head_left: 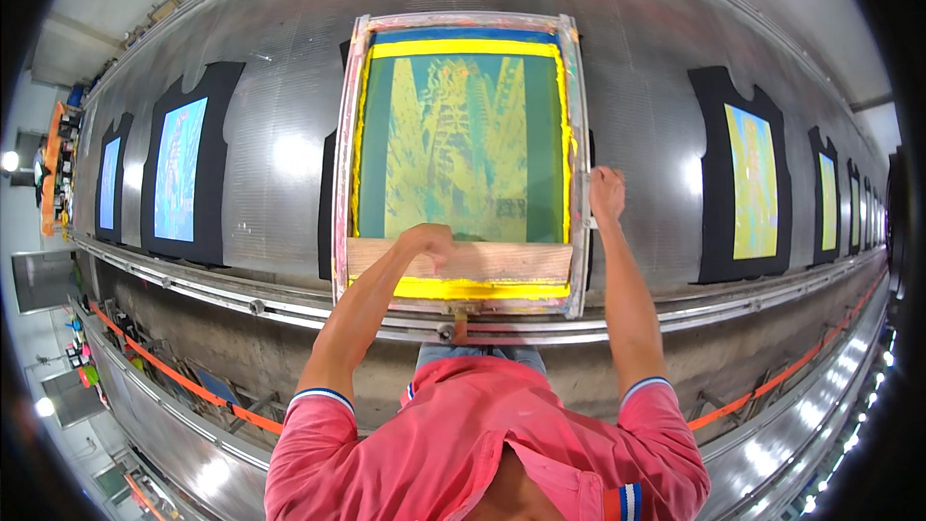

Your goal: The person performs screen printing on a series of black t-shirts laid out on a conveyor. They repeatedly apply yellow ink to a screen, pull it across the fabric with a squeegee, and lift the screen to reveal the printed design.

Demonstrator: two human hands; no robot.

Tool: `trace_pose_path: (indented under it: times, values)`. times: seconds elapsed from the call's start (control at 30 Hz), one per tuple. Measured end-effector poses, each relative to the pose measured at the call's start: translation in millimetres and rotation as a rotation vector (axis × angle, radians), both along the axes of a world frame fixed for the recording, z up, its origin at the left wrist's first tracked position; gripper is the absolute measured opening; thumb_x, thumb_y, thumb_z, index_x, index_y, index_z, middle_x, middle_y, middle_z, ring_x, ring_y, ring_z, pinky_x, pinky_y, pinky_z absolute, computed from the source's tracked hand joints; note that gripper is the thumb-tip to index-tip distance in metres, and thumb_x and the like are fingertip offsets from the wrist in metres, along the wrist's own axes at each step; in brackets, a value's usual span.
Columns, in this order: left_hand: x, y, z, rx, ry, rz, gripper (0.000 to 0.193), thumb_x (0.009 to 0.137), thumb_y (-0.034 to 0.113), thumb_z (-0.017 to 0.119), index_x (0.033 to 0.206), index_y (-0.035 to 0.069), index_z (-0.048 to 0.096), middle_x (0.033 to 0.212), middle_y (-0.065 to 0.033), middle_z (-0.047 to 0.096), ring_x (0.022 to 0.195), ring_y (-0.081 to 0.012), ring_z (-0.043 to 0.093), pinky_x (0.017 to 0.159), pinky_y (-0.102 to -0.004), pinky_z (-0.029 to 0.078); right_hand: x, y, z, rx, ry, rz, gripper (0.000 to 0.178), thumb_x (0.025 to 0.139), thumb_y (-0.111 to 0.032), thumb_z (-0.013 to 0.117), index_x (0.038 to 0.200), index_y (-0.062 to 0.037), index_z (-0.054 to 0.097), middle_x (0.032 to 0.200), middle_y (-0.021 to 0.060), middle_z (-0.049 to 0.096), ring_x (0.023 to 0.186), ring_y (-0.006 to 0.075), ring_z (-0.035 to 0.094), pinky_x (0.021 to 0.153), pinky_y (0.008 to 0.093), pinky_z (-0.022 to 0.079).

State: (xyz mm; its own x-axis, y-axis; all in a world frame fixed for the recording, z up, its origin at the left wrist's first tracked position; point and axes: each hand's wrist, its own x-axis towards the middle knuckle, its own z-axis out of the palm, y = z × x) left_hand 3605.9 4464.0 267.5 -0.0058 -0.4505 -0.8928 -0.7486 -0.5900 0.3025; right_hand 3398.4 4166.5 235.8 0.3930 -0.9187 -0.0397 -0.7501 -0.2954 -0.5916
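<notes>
A screen-printing frame (578, 116) lies in front of me on the long metal table, its mesh showing a yellow-green skeleton-like design with winged shapes. Along the frame's near end, a wide wooden squeegee (511, 262) rests across the mesh. My left hand (427, 243) is closed over the squeegee's upper edge, left of its middle. At the frame's right side, my right hand (606, 196) has its fingers curled; whether they grip the frame edge or something beside it cannot be made out. Black fabric shows at both sides under the frame.
Black shirts with blue prints (180, 169) lie on the left of the metal table (280, 68). Several more with yellow prints (754, 181) run off to the right. A metal rail (280, 310) follows the near table edge. Behind me stands another metal table (217, 453).
</notes>
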Motion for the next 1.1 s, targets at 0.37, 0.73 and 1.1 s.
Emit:
trace_pose_path:
  times: [0.37, 0.73, 1.1]
  values:
    - [154, -122, 64, -0.642, -0.480, 0.058, 0.018, 0.079, 0.021, 0.063, 0.088, 0.009, 0.074, 0.085, -0.0160, 0.071, 0.083, -0.0347, 0.069, 0.072, -0.0454, 0.055, 172, -29, 108, 0.123, 0.553, 0.953, 0.020, 0.079, -0.017, 0.063, 0.094, -0.0079, 0.073, 0.087, 0.0178, 0.071, 0.080, 0.0345, 0.070, 0.074, 0.0454, 0.055]
    - [344, -180, 51, -0.728, -0.867, 0.075, 0.027, 0.071, 0.020, 0.071, 0.097, 0.014, 0.078, 0.088, -0.0163, 0.073, 0.082, -0.0294, 0.070, 0.076, -0.0412, 0.056, 316, -154, 58, -0.299, 0.291, 0.866, 0.022, 0.072, -0.015, 0.061, 0.089, -0.0060, 0.071, 0.092, 0.0217, 0.070, 0.088, 0.0380, 0.068, 0.079, 0.0500, 0.052]
    - [321, -155, 40, -0.843, -0.868, 0.056, 0.030, 0.073, 0.007, 0.060, 0.095, 0.014, 0.079, 0.075, -0.0141, 0.071, 0.066, -0.0296, 0.068, 0.064, -0.0400, 0.054, 291, -128, 48, -0.392, 0.232, 0.870, 0.034, 0.075, -0.009, 0.065, 0.108, -0.0099, 0.072, 0.100, 0.0120, 0.071, 0.093, 0.0344, 0.067, 0.085, 0.0495, 0.050]
